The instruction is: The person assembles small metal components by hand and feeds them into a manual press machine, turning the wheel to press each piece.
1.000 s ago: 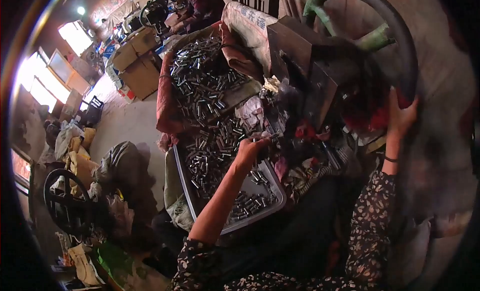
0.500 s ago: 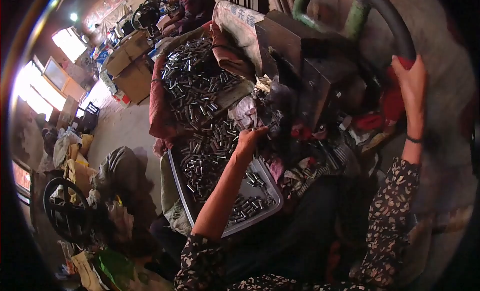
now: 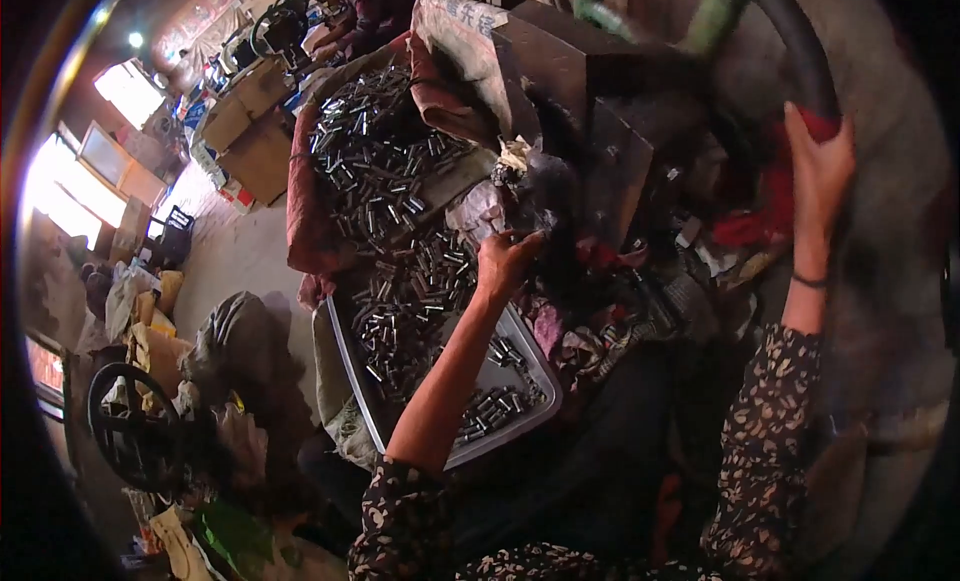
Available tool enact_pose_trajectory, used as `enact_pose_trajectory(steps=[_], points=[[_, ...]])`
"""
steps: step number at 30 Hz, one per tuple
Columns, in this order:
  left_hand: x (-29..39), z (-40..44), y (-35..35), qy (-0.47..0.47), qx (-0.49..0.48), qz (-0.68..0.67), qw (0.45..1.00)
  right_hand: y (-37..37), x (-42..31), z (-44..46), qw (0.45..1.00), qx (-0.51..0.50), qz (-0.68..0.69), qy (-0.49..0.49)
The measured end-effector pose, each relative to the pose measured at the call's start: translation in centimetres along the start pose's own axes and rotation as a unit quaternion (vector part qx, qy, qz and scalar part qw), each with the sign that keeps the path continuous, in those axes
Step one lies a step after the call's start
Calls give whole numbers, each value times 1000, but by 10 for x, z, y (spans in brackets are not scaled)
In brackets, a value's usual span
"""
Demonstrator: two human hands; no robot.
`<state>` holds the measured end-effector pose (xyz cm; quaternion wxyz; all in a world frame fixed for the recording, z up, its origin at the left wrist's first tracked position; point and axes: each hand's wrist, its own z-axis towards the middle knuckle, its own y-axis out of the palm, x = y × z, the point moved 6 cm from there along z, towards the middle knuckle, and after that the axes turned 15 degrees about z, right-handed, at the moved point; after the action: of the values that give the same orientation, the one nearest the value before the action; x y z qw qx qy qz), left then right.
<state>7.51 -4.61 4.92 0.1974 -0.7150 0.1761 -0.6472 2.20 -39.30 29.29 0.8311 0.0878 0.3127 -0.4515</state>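
My left hand [image 3: 508,264] reaches over a heap of small metal cylinders [image 3: 400,321]. Its thumb and fingers are drawn together beside the dark machine part [image 3: 550,196]; anything between them is too small or hidden to make out. A crumpled pale cloth [image 3: 478,209] lies just behind those fingers. On the right, my right hand [image 3: 825,166] grips the rim of a large dark handwheel [image 3: 795,46], where red cloth [image 3: 775,191] is wrapped. Its fingertips are partly hidden behind the rim. A clear plastic bin [image 3: 545,406] with more cylinders sits under my left forearm.
A dark metal block [image 3: 560,76] rises behind my left hand. Rags [image 3: 590,351] lie below the machine. At far left stand another black wheel [image 3: 130,421] and cardboard boxes [image 3: 255,141]. A co-worker [image 3: 375,11] sits at the back.
My left hand has shifted up slightly, and its fingers have bent more. My right hand stays on the wheel rim. The whole view has moved a little.
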Motion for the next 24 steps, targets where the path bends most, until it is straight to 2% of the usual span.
enact_pose_trajectory(steps=[1, 2, 3, 6, 7, 9, 11, 13, 14, 15, 16, 17, 18, 22, 24], points=[[-2, 1, 2, -22, -21, -18, 999, 0, 16, -16, 1000, -4, 2, 3], [-4, 0, 5, -43, -42, -37, 998, -5, 32, -35, 999, 35, -3, -4], [3, -5, 7, -19, -36, -140, 989, -8, 39, -45, 997, 75, -9, -12], [-12, 6, 12, -3, -15, -109, 994, -6, 18, -23, 998, 7, -45, -39], [-10, 3, 11, -39, -15, -89, 995, -9, 8, -21, 998, 6, -46, -37], [-10, 2, 7, -38, -15, -64, 997, -3, -35, -27, 990, 14, -79, -112], [-14, -3, -2, -39, -11, -39, 998, -6, -93, -62, 961, 49, -35, -270], [-25, -15, -12, -97, -46, -214, 971, 15, -124, -114, 960, -129, 7, -248], [-29, -23, -20, -81, -102, -267, 955, 38, -127, -145, 935, -257, 140, -202], [-41, -30, -29, -87, -113, -325, 935, 63, -128, -184, 915, -303, 134, -230], [-52, -37, -37, -91, -122, -383, 911, 86, -126, -219, 903, -365, 150, -171], [-56, -49, -48, -90, -120, -384, 911, 108, -116, -257, 878, -438, 153, -114], [-59, -65, -59, -110, -102, -422, 894, 123, -118, -285, 849, -502, 84, -141], [-79, -109, -87, -182, -50, -495, 848, 155, -104, -369, 815, -545, -8, -194], [-95, -121, -91, -177, -70, -526, 829, 156, -101, -384, 820, -508, -21, -261]])
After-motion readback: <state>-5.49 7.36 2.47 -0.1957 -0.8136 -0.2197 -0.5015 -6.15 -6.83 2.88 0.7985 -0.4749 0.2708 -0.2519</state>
